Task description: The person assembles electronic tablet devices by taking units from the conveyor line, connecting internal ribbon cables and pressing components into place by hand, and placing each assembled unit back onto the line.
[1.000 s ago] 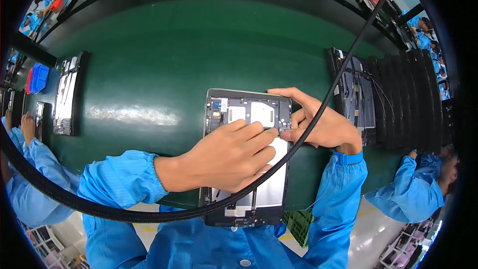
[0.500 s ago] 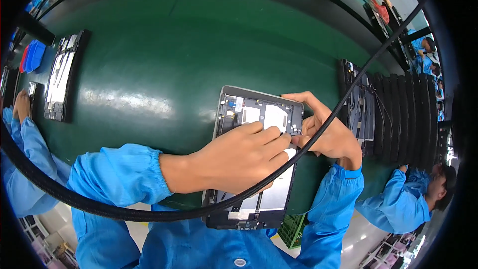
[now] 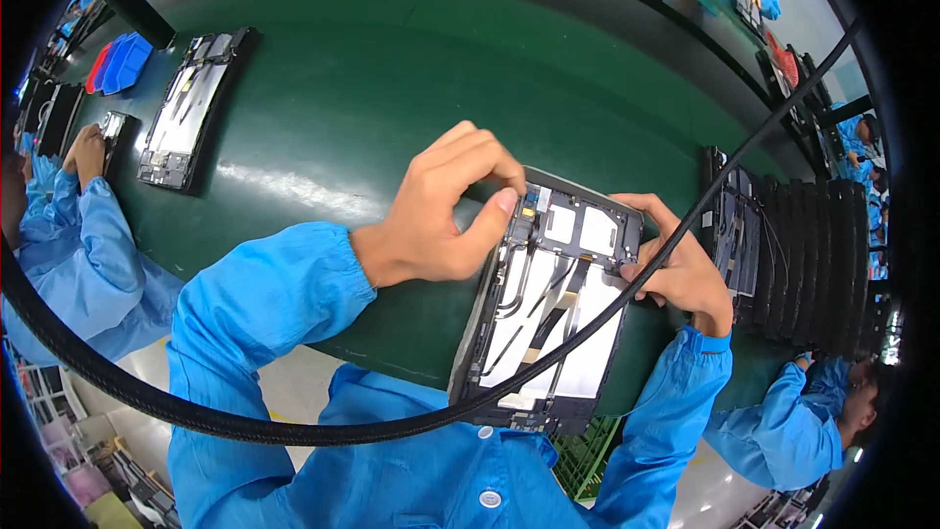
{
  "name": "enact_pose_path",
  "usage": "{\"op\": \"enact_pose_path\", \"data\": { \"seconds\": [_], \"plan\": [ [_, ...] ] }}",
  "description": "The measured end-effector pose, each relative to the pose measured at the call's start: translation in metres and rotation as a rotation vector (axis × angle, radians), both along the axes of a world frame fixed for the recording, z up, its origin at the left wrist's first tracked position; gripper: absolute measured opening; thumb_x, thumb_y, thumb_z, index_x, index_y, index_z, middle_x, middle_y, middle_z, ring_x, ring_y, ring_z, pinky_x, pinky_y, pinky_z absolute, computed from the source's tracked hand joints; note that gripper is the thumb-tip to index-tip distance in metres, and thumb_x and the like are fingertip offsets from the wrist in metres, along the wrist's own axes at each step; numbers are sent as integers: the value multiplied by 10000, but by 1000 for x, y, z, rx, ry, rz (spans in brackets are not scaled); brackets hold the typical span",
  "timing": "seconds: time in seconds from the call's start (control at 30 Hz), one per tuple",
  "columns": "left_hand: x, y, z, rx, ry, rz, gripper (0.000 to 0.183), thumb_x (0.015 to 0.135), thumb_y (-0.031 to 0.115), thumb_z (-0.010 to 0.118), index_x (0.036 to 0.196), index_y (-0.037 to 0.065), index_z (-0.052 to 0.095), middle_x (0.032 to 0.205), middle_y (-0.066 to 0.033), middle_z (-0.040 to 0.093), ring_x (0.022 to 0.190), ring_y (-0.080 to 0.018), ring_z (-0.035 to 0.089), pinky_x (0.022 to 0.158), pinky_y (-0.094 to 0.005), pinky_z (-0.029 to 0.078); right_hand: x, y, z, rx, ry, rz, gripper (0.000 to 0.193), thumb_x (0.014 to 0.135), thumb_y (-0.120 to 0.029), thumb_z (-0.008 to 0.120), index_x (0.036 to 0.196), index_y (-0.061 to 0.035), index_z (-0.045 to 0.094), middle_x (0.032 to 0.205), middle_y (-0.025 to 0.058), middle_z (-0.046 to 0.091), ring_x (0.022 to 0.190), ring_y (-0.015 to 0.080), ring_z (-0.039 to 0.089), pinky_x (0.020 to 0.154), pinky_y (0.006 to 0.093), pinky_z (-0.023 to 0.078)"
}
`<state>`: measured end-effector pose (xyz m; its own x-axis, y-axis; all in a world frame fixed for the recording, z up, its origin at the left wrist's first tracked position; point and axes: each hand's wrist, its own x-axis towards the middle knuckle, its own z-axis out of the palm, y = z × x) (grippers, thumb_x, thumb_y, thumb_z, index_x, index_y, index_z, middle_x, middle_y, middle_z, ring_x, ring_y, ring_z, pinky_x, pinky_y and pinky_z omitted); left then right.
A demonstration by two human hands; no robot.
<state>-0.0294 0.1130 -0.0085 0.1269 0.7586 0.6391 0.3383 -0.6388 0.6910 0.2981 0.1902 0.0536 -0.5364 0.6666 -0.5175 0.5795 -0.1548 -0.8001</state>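
Observation:
An opened tablet (image 3: 509, 353) with its back off lies tilted in front of me, its lower end toward my body. Inside show silvery battery panels, dark flat cables and small boards along the top. My right hand (image 3: 685, 269) grips its right edge, thumb on the inner face and fingers reaching around the side. At the upper left corner, my left hand (image 3: 446, 201) is closed in a pinch, thumb and index tips at the tablet's edge. A thick black cable (image 3: 323, 431) sweeps across the view and hides part of the tablet and right hand.
Another opened tablet (image 3: 186, 122) lies farther left on the green table (image 3: 343, 69), near blue (image 3: 127, 64) and red bins. Several black slabs (image 3: 803, 255) stand in a row at right. Co-workers sit on both sides. A green crate (image 3: 587, 460) is below the table edge.
My left hand has moved from the tablet's middle up to its upper left corner, uncovering the inner panels. The right hand keeps its hold. The whole view has shifted.

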Motion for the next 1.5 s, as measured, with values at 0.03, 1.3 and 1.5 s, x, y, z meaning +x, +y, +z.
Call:
{"op": "enact_pose_path", "data": {
  "seconds": [0.03,1.3,1.5],
  "plan": [
    [-5,-5,-1,-49,43,-17,110,895,23,650,987,3,706,977,-142,731,903,-273,646,804,-389,510,1,0,-1,2,-3,4,820,900,3,791,1655,-106,488,634,44,655,529,63,588,504,253,386],
    [-17,-43,-3,215,119,-324,142,707,43,753,846,54,725,896,-57,702,750,-283,617,598,-404,445,-90,-84,-6,1035,45,614,338,633,-17,814,938,-132,725,1241,65,627,1218,338,556,942,489,434],
    [-18,-43,-5,210,132,-333,133,705,41,745,834,57,714,889,-56,702,736,-276,611,586,-402,434,-90,-82,-9,979,81,605,355,639,-12,800,961,-140,722,1268,76,625,1237,354,552,960,497,427]
  ]
}}
